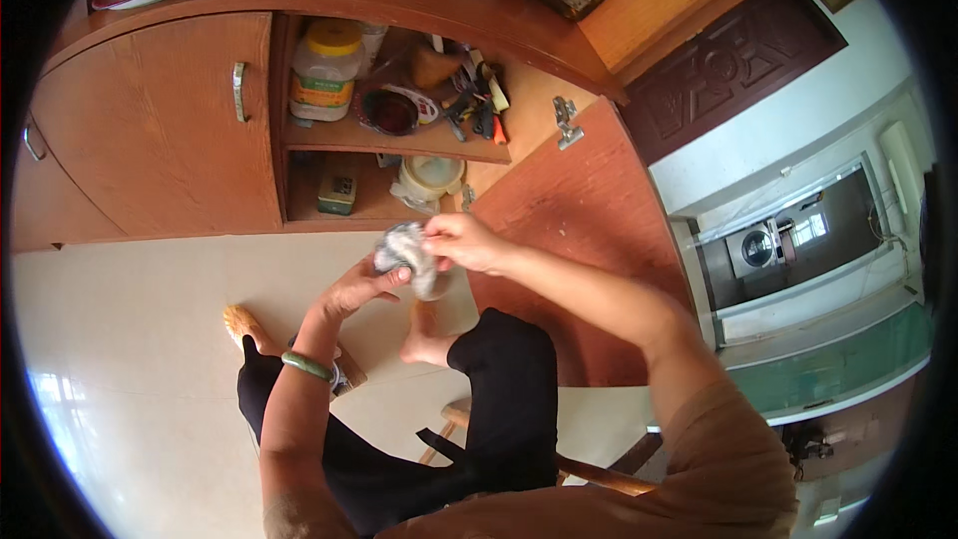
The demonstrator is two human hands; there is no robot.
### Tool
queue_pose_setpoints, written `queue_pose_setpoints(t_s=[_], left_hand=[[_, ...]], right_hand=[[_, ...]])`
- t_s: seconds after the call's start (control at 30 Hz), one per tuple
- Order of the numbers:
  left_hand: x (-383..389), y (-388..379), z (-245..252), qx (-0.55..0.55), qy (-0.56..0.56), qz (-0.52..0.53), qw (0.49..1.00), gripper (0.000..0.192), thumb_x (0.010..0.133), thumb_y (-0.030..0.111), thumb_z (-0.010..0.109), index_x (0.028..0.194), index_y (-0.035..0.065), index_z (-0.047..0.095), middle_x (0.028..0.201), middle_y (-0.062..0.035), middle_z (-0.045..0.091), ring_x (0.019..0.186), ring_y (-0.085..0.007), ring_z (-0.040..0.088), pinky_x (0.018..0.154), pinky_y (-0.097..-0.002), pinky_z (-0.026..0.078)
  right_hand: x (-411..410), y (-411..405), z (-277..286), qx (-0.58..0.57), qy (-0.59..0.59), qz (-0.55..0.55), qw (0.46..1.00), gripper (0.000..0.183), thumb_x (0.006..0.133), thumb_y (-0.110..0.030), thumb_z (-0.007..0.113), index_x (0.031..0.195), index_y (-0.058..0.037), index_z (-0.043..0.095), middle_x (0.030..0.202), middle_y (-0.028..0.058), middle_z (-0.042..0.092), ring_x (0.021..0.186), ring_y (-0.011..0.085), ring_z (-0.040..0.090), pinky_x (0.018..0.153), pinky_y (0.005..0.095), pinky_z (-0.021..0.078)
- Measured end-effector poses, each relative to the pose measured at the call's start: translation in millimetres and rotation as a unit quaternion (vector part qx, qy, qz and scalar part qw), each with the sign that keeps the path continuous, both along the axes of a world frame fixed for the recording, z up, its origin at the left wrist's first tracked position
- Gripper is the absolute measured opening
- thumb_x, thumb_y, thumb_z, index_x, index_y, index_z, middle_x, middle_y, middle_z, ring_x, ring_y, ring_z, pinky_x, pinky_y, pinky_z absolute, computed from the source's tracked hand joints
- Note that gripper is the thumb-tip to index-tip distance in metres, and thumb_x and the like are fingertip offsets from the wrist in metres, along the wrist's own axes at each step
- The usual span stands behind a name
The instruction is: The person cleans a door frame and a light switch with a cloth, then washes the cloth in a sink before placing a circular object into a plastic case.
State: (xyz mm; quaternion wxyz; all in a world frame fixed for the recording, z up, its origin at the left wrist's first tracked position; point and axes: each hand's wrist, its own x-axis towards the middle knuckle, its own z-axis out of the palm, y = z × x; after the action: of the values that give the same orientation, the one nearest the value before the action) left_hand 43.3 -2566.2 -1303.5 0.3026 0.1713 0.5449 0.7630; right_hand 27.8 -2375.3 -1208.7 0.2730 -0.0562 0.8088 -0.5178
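Both hands meet in front of the open wooden cabinet [397, 142], above the tiled floor. My left hand [363, 286] holds a crumpled grey-and-white cloth [408, 251] against its palm, thumb on the near side. From the right, my right hand [460, 243] pinches the same cloth between thumb and fingers. The cloth is blurred, and whether something is wrapped in it cannot be told. Beyond the hands, the lower shelf bears a round lidded tub [432, 172] and a small green-based box [337, 195].
On the upper shelf stand a yellow-lidded plastic jar [327, 71], a dark round dish [389, 111] and a heap of hand tools [483, 101]. The open cabinet door [584, 239] extends beside my right forearm. A wooden stool [458, 413] is partly visible by my legs.
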Motion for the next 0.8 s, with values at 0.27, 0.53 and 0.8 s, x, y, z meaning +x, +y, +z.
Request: queue_pose_setpoints(t_s=[0.27, 0.53, 0.8], left_hand=[[-15, -20, -13, -0.044, -0.016, 0.206, 0.977, 0.035, 0.078, 0.026, 0.062, 0.101, 0.001, 0.054, 0.081, -0.0057, 0.057, 0.069, -0.0119, 0.055, 0.056, -0.0242, 0.046], [-22, -20, -23, -0.073, -0.134, 0.207, 0.966, 0.012, 0.078, 0.013, 0.056, 0.076, 0.0009, 0.056, 0.065, -0.0036, 0.056, 0.052, -0.0088, 0.049, 0.048, -0.0218, 0.042], [-10, -30, -37, -0.12, -0.173, 0.215, 0.954, 0.011, 0.078, 0.012, 0.057, 0.076, 0.0018, 0.056, 0.066, -0.0015, 0.055, 0.055, -0.0085, 0.049, 0.046, -0.0216, 0.041]], right_hand=[[-80, 0, -27, -0.112, -0.101, -0.193, 0.97, 0.013, 0.083, -0.019, 0.053, 0.088, -0.0065, 0.055, 0.078, 0.0032, 0.057, 0.061, 0.0123, 0.057, 0.05, 0.0238, 0.047], [-215, 43, -98, 0.24, 0.315, -0.111, 0.911, 0.035, 0.075, -0.021, 0.061, 0.104, -0.0036, 0.051, 0.093, 0.0099, 0.06, 0.079, 0.0213, 0.06, 0.067, 0.0307, 0.0483], [-268, -12, -96, 0.474, 0.204, -0.137, 0.846, 0.081, 0.06, -0.041, 0.071, 0.124, -0.007, 0.038, 0.12, 0.0178, 0.047, 0.11, 0.0274, 0.046, 0.093, 0.035, 0.0362]])
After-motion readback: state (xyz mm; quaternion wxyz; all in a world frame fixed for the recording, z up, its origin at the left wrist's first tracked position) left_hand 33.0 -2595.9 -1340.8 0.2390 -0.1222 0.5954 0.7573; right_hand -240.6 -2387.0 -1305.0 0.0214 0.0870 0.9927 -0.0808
